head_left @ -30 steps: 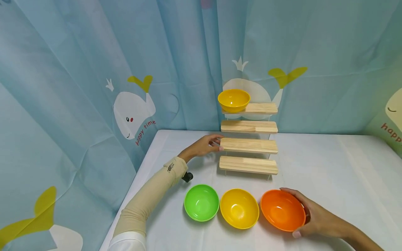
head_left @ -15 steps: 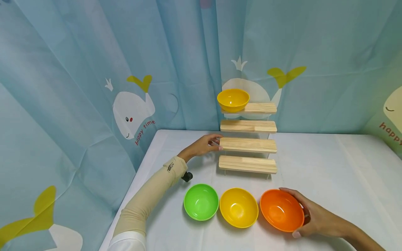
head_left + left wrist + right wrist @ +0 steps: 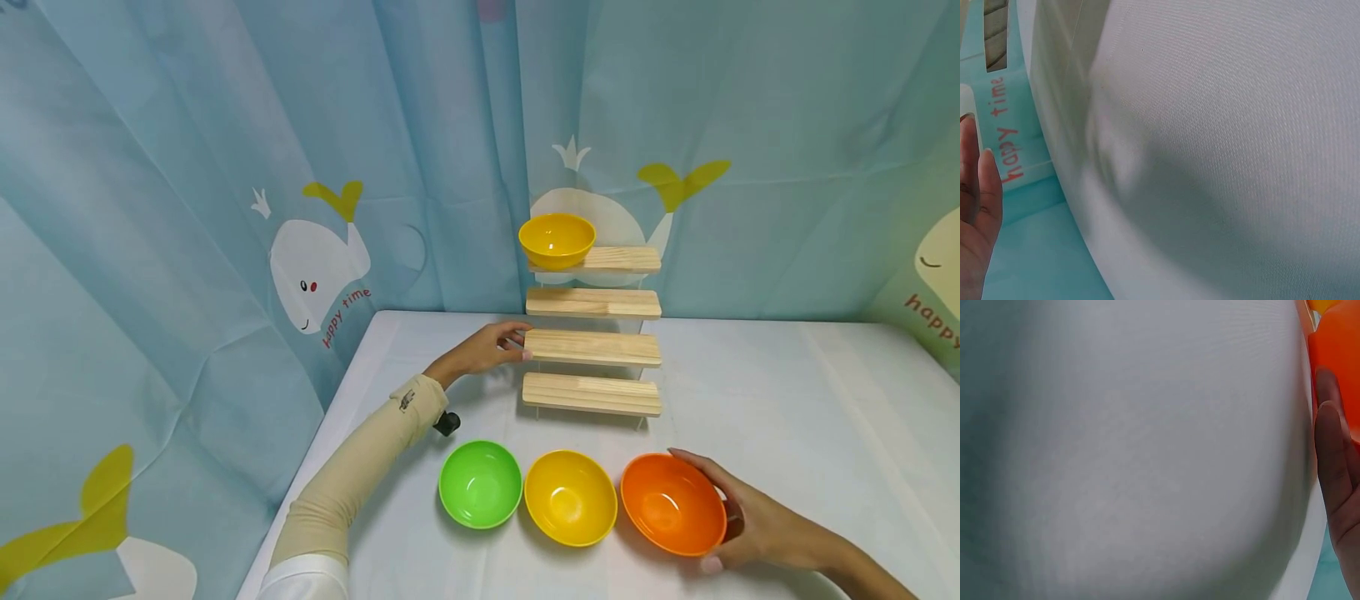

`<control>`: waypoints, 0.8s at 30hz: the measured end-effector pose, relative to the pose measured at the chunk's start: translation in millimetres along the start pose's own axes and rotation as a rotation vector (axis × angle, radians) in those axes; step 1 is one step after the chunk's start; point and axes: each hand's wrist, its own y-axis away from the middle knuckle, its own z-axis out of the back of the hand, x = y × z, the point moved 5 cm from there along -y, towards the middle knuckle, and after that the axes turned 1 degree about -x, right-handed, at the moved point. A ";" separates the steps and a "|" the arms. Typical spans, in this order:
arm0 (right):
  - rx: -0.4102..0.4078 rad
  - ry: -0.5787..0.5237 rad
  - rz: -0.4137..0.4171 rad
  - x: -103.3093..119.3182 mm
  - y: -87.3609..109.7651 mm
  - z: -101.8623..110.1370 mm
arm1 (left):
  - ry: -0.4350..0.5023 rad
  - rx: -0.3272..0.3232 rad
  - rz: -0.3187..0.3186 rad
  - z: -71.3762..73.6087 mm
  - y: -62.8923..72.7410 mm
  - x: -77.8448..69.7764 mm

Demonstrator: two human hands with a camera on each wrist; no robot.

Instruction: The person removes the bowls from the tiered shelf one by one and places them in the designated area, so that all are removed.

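Observation:
My left hand (image 3: 491,346) is at the left end of a four-tier wooden display rack (image 3: 592,347), holding its second tier from the bottom, index finger at the back edge and thumb at the front. Its fingers (image 3: 988,194) show at the far left of the left wrist view. With thumb and fingers spread round the right side, my right hand (image 3: 757,521) holds an orange bowl (image 3: 671,502) on the table. A yellow bowl (image 3: 572,497) stands left of it, then a green bowl (image 3: 480,484). Another yellow bowl (image 3: 557,240) sits on the top tier's left end.
A white cloth (image 3: 787,400) covers the table. Behind and to the left hangs a blue curtain (image 3: 450,125) with whale prints, close behind the rack. A small black object (image 3: 447,423) shows beneath the left sleeve cuff.

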 end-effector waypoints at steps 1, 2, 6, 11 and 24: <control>-0.005 0.007 0.001 0.2 0.5 0.9 | 0.002 0.001 0.000 0.0 0.0 0.0; -0.010 0.010 0.000 0.4 0.9 2.1 | 0.003 0.001 -0.001 -0.1 0.2 -0.4; -0.013 -0.007 0.072 2.5 0.6 8.6 | 0.001 -0.002 -0.006 0.0 0.6 -1.1; -0.015 -0.036 0.145 8.1 -1.9 22.8 | -0.009 -0.003 -0.009 0.4 0.6 -1.6; -0.179 0.137 0.184 47.3 -21.6 70.6 | 0.007 0.002 0.004 -0.6 -1.5 1.9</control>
